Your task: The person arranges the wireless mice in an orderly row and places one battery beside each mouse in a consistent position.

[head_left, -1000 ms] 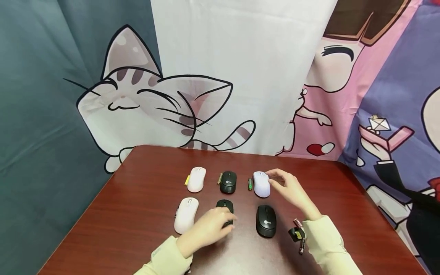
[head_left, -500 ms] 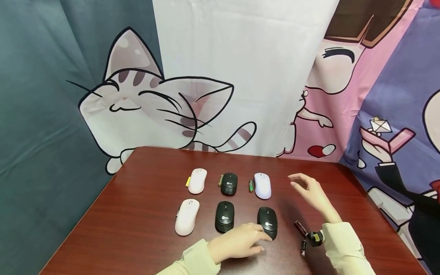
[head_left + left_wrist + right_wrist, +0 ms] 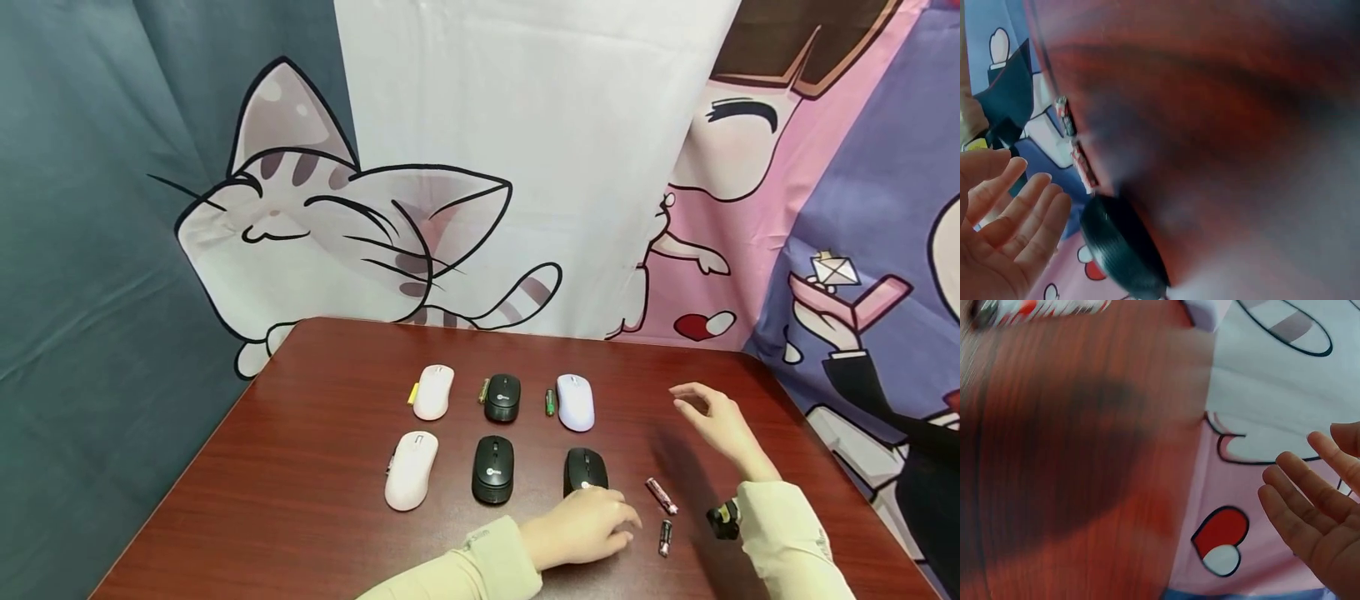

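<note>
My left hand hovers over the near edge of a black mouse in the front row, hiding its lower part; its fingers are relaxed and hold nothing. Two small batteries lie just right of it: a pinkish one and a dark one. In the left wrist view the black mouse stands beyond the loosely spread fingers. Off to the right, my right hand is raised above the table with loosely bent fingers and nothing in them. The right wrist view shows its fingers spread apart.
The front row also has a white mouse and a black mouse. Behind them sit a white mouse, a black mouse and a pale lilac mouse, with a green battery beside the lilac one. A printed curtain hangs behind the table.
My left hand has moved right, from the middle front black mouse to the right one. My right hand has left the lilac mouse and moved right.
</note>
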### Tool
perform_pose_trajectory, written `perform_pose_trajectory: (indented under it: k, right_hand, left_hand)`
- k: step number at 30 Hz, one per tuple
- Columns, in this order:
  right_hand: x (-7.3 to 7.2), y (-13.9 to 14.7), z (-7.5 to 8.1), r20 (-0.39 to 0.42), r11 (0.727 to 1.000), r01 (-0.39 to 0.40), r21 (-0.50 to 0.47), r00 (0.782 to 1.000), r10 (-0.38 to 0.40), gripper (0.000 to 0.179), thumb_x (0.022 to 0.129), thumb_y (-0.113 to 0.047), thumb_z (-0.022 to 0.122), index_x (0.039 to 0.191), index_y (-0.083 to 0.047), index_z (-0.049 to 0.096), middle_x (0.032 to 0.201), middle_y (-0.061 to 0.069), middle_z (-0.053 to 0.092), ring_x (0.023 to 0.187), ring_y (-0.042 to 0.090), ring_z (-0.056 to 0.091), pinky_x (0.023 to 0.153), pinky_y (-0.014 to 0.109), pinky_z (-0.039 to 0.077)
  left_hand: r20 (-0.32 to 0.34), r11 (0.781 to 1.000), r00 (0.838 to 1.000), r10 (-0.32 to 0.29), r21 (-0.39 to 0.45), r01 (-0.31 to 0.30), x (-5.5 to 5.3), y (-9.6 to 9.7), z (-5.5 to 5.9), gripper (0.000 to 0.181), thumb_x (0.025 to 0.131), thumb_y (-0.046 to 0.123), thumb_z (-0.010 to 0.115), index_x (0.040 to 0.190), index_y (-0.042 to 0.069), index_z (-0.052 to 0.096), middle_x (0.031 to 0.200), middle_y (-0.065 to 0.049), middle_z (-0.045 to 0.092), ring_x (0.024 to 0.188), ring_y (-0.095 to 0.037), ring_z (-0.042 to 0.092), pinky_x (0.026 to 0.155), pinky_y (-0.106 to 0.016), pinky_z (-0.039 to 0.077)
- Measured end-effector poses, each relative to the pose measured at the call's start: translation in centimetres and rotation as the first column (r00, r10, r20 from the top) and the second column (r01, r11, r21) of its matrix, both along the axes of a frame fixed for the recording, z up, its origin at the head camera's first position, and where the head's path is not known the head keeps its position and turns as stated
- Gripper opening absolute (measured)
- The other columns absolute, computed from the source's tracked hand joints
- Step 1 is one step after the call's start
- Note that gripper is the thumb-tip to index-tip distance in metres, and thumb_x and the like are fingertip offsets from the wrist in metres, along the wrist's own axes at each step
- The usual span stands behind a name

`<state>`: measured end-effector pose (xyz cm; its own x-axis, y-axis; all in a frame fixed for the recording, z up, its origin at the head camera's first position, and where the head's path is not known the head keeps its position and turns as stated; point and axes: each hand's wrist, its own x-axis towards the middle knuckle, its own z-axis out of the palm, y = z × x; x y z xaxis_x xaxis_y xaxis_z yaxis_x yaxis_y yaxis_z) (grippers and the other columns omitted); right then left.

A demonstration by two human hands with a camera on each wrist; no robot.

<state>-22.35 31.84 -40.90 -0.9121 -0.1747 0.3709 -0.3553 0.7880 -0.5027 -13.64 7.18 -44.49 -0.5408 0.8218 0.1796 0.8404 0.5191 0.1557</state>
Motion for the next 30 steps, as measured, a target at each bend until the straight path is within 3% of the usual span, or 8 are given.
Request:
perform_pose_trajectory:
  k: [5, 14, 20, 27, 30]
  right_hand:
    - [-0.1, 1.2, -0.5, 0.022, 1.0, 0.01, 0.001, 1.0, -0.01, 0.019, 0.089, -0.009, 0.061, 0.105, -0.001, 0.065, 0.098, 0.021, 0.069, 0.075, -0.013, 0.053, 0.065, 0.019, 0.045]
    - [-0.2, 2.9, -1.4, 0.017, 0.999, 0.044, -0.006, 0.999, -0.044, 0.018, 0.088, -0.007, 0.059, 0.103, 0.001, 0.065, 0.093, 0.021, 0.069, 0.074, -0.017, 0.048, 0.063, 0.019, 0.043]
    - [-0.5, 3.5, -1.0, 0.033, 0.999, 0.041, -0.002, 0.999, -0.041, 0.019, 0.088, -0.007, 0.058, 0.103, 0.003, 0.064, 0.093, 0.022, 0.069, 0.071, -0.017, 0.047, 0.06, 0.02, 0.043]
    - [-1.0, 3.8, 0.3, 0.034, 0.998, 0.061, 0.003, 0.998, -0.061, 0.02, 0.089, -0.008, 0.058, 0.105, 0.003, 0.064, 0.096, 0.024, 0.068, 0.071, -0.017, 0.046, 0.059, 0.021, 0.043]
    - [-0.9, 3.8, 0.2, 0.046, 0.998, 0.059, 0.009, 0.997, -0.059, 0.02, 0.089, -0.008, 0.059, 0.105, 0.003, 0.064, 0.096, 0.023, 0.068, 0.071, -0.016, 0.047, 0.059, 0.021, 0.043]
  left_hand:
    - [-0.016, 1.0, 1.0, 0.0, -0.03, -0.001, 0.2, 1.5, -0.6, 0.019, 0.086, 0.029, 0.066, 0.104, 0.029, 0.07, 0.092, 0.017, 0.065, 0.08, 0.007, 0.058, 0.072, -0.008, 0.043]
    - [-0.013, 0.989, 0.995, 0.095, -0.113, -0.096, 0.3, 4.0, -0.9, 0.012, 0.081, 0.033, 0.069, 0.093, 0.037, 0.07, 0.085, 0.024, 0.062, 0.079, 0.01, 0.056, 0.065, -0.01, 0.042]
    - [-0.086, 0.977, 0.991, 0.099, -0.181, -0.113, 0.1, 5.4, -0.5, 0.006, 0.079, 0.035, 0.07, 0.085, 0.036, 0.068, 0.088, 0.02, 0.062, 0.078, 0.005, 0.059, 0.061, -0.014, 0.046]
    - [-0.092, 0.944, 0.979, 0.179, -0.266, -0.198, 0.2, 6.8, -0.8, 0.028, 0.077, 0.043, 0.071, 0.104, 0.037, 0.065, 0.11, 0.012, 0.058, 0.08, -0.004, 0.06, 0.057, -0.02, 0.048]
    - [-0.085, 0.939, 0.98, 0.179, -0.284, -0.196, 0.4, 7.4, -0.9, 0.033, 0.078, 0.042, 0.07, 0.11, 0.036, 0.063, 0.117, 0.011, 0.056, 0.082, -0.005, 0.06, 0.058, -0.021, 0.047]
